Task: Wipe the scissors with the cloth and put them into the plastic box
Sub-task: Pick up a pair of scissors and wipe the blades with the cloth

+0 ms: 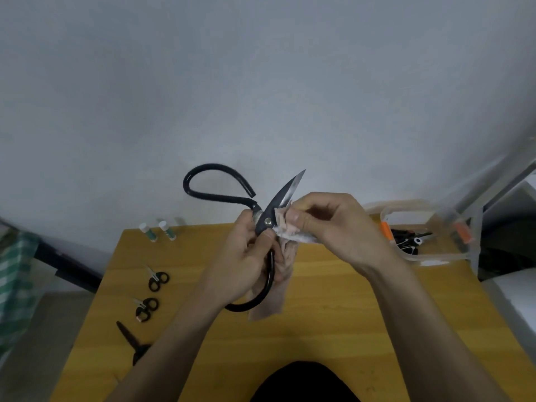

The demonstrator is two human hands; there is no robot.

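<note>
Black-handled scissors point(268, 224); pale pink cloth point(285, 230); yellow-orange table point(333, 314); clear box point(429, 250), apparently orange clips; green-checked fabric point(14, 274).

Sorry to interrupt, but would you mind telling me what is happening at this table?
A person is cleaning big black scissors. The left hand grips them near the pivot, blades open, while the right hand pinches a cloth against a blade. Three more scissors lie on the table; the plastic box at right already holds some.

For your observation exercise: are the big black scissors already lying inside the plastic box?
No: the big black scissors are held up in the left hand, away from the plastic box at the table's right.
</note>
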